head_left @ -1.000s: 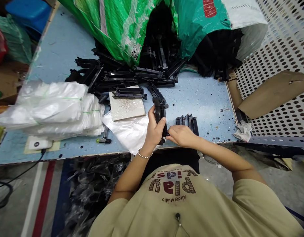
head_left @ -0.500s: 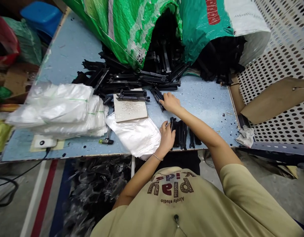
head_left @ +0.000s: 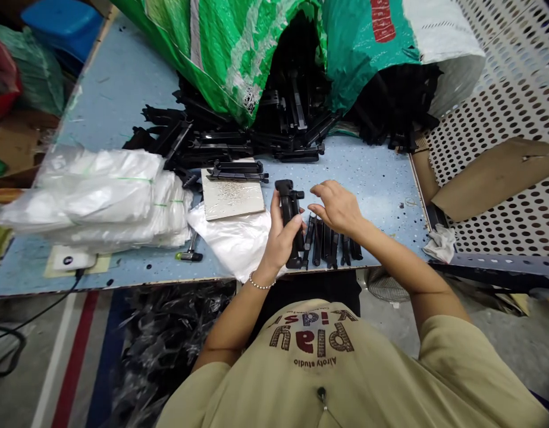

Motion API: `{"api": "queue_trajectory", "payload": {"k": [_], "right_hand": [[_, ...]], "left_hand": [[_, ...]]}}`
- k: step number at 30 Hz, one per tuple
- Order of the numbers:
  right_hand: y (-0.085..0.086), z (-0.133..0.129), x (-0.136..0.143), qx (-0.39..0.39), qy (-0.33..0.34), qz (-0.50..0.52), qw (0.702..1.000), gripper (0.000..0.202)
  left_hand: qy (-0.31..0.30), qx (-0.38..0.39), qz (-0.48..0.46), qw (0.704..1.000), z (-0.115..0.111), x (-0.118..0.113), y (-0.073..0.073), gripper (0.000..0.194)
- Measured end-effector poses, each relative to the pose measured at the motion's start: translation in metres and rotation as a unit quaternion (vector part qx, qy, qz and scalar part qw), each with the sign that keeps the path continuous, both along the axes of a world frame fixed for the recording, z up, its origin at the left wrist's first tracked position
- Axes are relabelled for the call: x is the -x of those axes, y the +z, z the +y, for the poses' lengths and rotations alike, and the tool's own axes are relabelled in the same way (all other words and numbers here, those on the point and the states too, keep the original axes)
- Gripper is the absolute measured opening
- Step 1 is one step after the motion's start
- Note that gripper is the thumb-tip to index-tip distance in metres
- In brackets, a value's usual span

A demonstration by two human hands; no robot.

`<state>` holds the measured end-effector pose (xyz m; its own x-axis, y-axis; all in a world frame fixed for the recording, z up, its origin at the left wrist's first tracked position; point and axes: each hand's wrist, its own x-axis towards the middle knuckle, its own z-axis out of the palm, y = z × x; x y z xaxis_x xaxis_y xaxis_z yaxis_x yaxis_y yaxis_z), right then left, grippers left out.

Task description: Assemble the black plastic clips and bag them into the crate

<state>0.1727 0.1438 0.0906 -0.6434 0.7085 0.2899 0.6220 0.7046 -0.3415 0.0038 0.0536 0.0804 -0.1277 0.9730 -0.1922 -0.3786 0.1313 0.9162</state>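
Note:
My left hand [head_left: 282,238] is wrapped round black plastic parts [head_left: 288,205], held upright above the table's front edge. Just right of them, my right hand [head_left: 339,207] hangs with its fingers apart and nothing in them. A row of similar black parts [head_left: 330,244] lies on the blue table [head_left: 376,178] below my right hand. To the left are white plastic bags [head_left: 238,238], partly under a beige block [head_left: 234,199] that has two black parts on its back end. Behind it, a heap of black parts [head_left: 220,142] spreads from a green sack [head_left: 238,53].
Stacked clear bags [head_left: 109,196] lie at the left, beside a white box with a cable [head_left: 73,257] and a small tool [head_left: 190,255]. A teal sack [head_left: 358,59] stands at the back. A perforated panel [head_left: 488,107] and cardboard [head_left: 492,178] are at the right.
The black parts near my right hand have left the table, and my left hand now holds black parts upright. My right hand has moved right and opened.

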Motion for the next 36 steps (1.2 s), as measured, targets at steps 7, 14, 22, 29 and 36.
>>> {"api": "queue_trajectory", "payload": {"k": [7, 14, 22, 29, 36], "right_hand": [[0.015, 0.01, 0.002, 0.113, 0.11, 0.072, 0.985, 0.061], [0.002, -0.027, 0.006, 0.296, 0.102, 0.099, 0.945, 0.066], [-0.005, -0.061, 0.001, -0.061, 0.257, -0.109, 0.958, 0.055], [-0.009, 0.01, 0.01, 0.13, 0.101, -0.129, 0.978, 0.058], [-0.051, 0.145, 0.031, 0.0, -0.149, -0.183, 0.972, 0.043]], "left_hand": [[-0.099, -0.043, 0.097, 0.989, -0.022, -0.002, 0.003, 0.075], [-0.035, -0.032, 0.047, 0.998, -0.009, 0.009, -0.006, 0.063], [-0.035, 0.016, -0.033, 0.999, -0.003, 0.008, -0.003, 0.058], [0.018, 0.014, 0.122, 0.992, 0.0, 0.02, -0.04, 0.054], [-0.053, 0.065, 0.242, 0.967, 0.0, -0.022, -0.098, 0.059]]}}
